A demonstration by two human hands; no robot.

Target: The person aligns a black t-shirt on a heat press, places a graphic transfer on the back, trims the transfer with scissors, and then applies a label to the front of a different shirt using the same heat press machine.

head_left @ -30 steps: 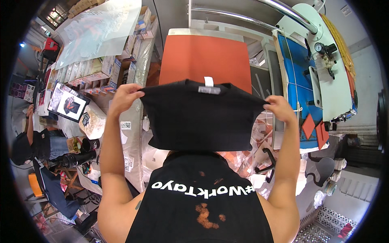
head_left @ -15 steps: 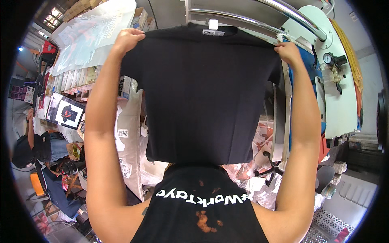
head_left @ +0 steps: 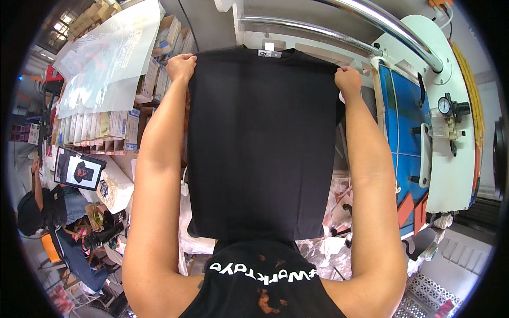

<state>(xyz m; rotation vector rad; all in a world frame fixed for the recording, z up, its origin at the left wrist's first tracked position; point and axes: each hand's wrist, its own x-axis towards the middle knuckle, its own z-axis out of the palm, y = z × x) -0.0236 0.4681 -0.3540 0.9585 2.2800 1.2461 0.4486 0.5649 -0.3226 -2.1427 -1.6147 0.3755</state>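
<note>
A black T-shirt [head_left: 262,143] is stretched out in front of me, its collar at the far side and its hem close to my chest. My left hand [head_left: 181,68] pinches its left shoulder, and my right hand [head_left: 348,83] grips the right shoulder. A small pale neck label [head_left: 269,53] shows inside the collar. The body of the shirt looks mostly smooth. Its sleeves fold back and are largely hidden near my hands. Both of my arms are reaching forward, one along each side of the cloth.
At the right stands a white machine [head_left: 448,122] with a pressure gauge [head_left: 444,105], beside a blue panel [head_left: 405,122]. A metal bar [head_left: 313,29] crosses beyond the shirt. Left are shelved boxes [head_left: 101,130], a translucent sheet [head_left: 106,63], a tablet [head_left: 79,168] and a seated person [head_left: 47,206].
My hands have come closer together, the right one moving inward and lower. The shirt's spread sleeves have folded back, and its outline is narrower. My view has shifted, showing more of the blue panel.
</note>
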